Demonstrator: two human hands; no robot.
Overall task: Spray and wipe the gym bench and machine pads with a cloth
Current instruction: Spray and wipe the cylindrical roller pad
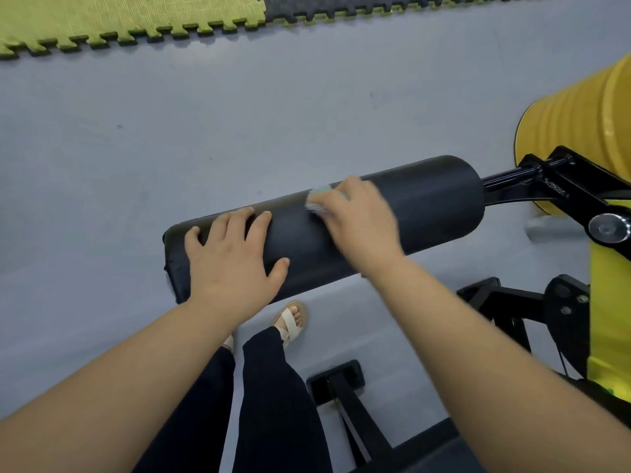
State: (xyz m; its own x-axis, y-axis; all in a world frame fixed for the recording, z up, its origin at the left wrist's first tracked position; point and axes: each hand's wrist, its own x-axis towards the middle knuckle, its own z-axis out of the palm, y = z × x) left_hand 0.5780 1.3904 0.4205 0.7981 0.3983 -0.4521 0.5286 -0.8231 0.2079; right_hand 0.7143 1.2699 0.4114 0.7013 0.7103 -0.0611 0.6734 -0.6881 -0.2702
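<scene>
A black cylindrical roller pad (426, 203) lies across the middle of the view, fixed at its right end to a black machine arm (546, 186). My left hand (232, 254) rests flat on the pad's left part with fingers spread. My right hand (355, 216) presses a small pale cloth (317, 199) against the top of the pad near its middle; the hand is blurred and most of the cloth is hidden under it. No spray bottle is in view.
A yellow machine frame (580, 117) stands at the right with black brackets (563, 312) below it. A black floor foot (338, 380) lies near my sandalled feet (290, 319). Grey floor (170, 131) stretches beyond the pad, edged by yellow-green and black puzzle mats (136, 18).
</scene>
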